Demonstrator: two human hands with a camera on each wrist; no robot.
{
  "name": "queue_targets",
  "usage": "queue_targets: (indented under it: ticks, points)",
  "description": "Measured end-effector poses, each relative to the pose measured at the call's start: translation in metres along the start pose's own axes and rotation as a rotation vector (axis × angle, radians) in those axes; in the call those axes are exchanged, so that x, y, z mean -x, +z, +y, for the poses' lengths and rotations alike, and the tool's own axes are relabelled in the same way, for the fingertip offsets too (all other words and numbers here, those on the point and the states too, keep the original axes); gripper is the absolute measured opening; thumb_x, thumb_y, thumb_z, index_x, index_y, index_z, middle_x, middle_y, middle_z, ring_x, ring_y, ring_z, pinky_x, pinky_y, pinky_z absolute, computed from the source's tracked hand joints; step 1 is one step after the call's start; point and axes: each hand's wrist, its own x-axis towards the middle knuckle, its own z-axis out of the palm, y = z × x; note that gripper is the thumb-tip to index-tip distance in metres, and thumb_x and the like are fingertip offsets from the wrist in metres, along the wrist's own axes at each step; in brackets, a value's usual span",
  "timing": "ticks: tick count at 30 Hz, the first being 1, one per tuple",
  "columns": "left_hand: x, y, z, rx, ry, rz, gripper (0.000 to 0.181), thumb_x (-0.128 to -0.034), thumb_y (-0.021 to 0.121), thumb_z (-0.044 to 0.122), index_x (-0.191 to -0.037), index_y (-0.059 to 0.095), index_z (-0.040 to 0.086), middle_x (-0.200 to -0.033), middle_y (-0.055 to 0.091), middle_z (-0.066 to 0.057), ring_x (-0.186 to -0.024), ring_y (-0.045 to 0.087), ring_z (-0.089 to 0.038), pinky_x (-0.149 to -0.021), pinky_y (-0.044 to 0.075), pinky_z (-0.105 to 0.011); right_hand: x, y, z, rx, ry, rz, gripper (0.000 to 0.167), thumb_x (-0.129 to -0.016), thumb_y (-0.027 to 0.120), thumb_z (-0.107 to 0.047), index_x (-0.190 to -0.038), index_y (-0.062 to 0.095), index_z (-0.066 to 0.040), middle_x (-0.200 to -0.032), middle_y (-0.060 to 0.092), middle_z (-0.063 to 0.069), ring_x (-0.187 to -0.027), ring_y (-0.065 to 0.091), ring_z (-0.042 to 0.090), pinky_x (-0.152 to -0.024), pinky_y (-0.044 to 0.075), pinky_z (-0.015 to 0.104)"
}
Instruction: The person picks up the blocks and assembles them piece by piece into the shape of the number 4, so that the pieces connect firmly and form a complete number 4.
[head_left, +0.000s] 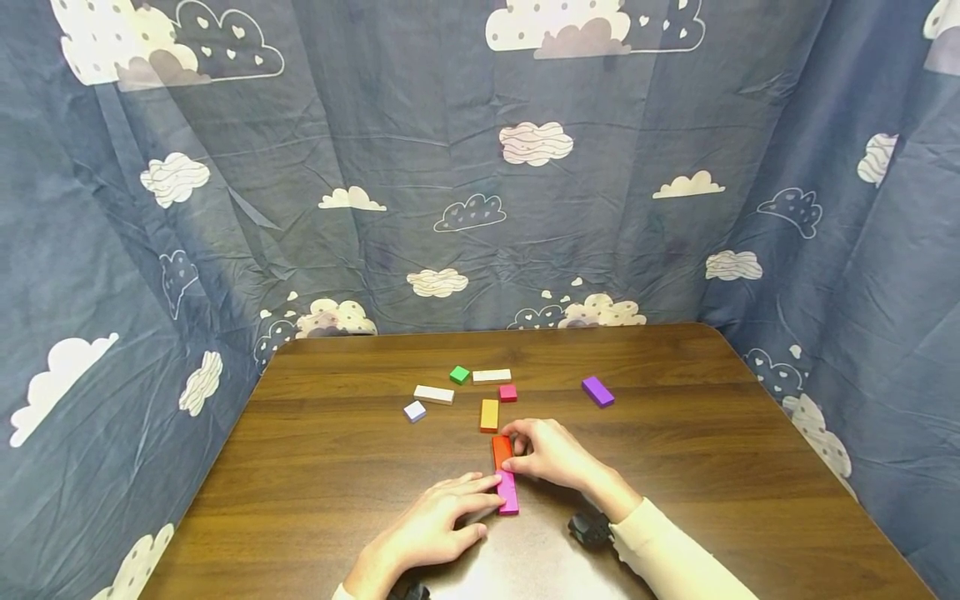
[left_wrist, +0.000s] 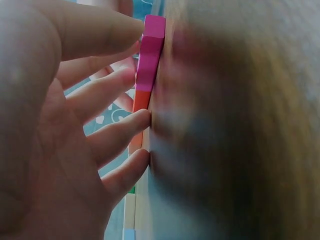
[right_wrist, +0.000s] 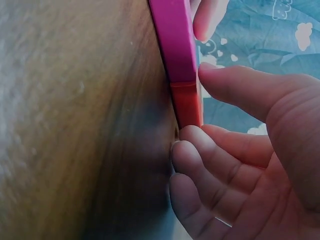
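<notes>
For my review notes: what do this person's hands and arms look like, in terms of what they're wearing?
Both the left hand and the right hand are bare, with no gloves visible. The right arm has a plain cream long sleeve reaching the wrist, where a small black device sits. At the left wrist, only a pale sleeve edge and part of something black show.

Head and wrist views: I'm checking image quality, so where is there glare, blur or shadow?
Head: pale glare on the near middle of the table; left wrist: the table badly blurred with a broad dark patch, the pink block crisper; right wrist: wood grain soft, dark shading toward the bottom.
</notes>
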Motion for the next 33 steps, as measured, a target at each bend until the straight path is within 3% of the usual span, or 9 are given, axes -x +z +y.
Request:
queue_targets:
  ticks: [7,13,20,27,33]
  points:
    - [0.002,-0.004,0.000,0.056,-0.050,0.004,0.045,-0.0960,0.064,0.023,-0.141,0.061,0.022,-0.155,0.045,-0.001,-0.139,0.044,-0.030,-0.106,0.040,-0.057,-0.004,-0.008,0.002,-0.030,0.016,0.036,0.044,-0.082,0.083,-0.026,-0.120,0.070,-0.009,-0.076,0.062,-0.013,-0.063,0.057,0.003,-0.061,0.047,0.026]
    - [0.000,-0.007,0.001,-0.009,-0.074,0.017,0.047,-0.0974,0.063,0.026,-0.144,0.058,0.022,-0.157,0.042,-0.003,-0.143,0.039,-0.032,-0.107,0.040,-0.057,-0.016,-0.018,0.009,-0.021,0.026,0.107,0.039,-0.083,0.082,-0.024,-0.117,0.072,-0.010,-0.078,0.062,-0.013,-0.067,0.058,0.002,-0.064,0.049,0.027]
    - [-0.014,-0.014,0.000,-0.102,-0.019,-0.030,0.053,-0.0982,0.063,0.029,-0.149,0.051,0.019,-0.157,0.041,-0.007,-0.145,0.034,-0.033,-0.109,0.038,-0.055,-0.037,-0.028,0.024,-0.037,0.026,0.185,0.032,-0.082,0.081,-0.017,-0.112,0.074,-0.010,-0.082,0.067,-0.009,-0.071,0.062,0.005,-0.067,0.052,0.029]
    - [-0.030,-0.010,-0.006,-0.213,0.080,-0.035,0.055,-0.0968,0.066,0.030,-0.147,0.054,0.012,-0.155,0.044,-0.010,-0.143,0.038,-0.031,-0.111,0.037,-0.049,-0.053,-0.031,0.036,-0.026,0.074,0.191,0.032,-0.084,0.080,-0.016,-0.114,0.074,-0.008,-0.097,0.072,0.004,-0.078,0.066,0.011,-0.073,0.054,0.036]
    - [-0.040,-0.003,-0.006,-0.244,0.058,-0.033,0.054,-0.0977,0.065,0.031,-0.146,0.054,0.009,-0.153,0.047,-0.009,-0.142,0.041,-0.030,-0.111,0.037,-0.049,-0.057,-0.027,0.046,0.012,0.103,0.177,0.032,-0.083,0.080,-0.019,-0.114,0.074,-0.011,-0.102,0.072,0.005,-0.081,0.068,0.014,-0.074,0.054,0.038]
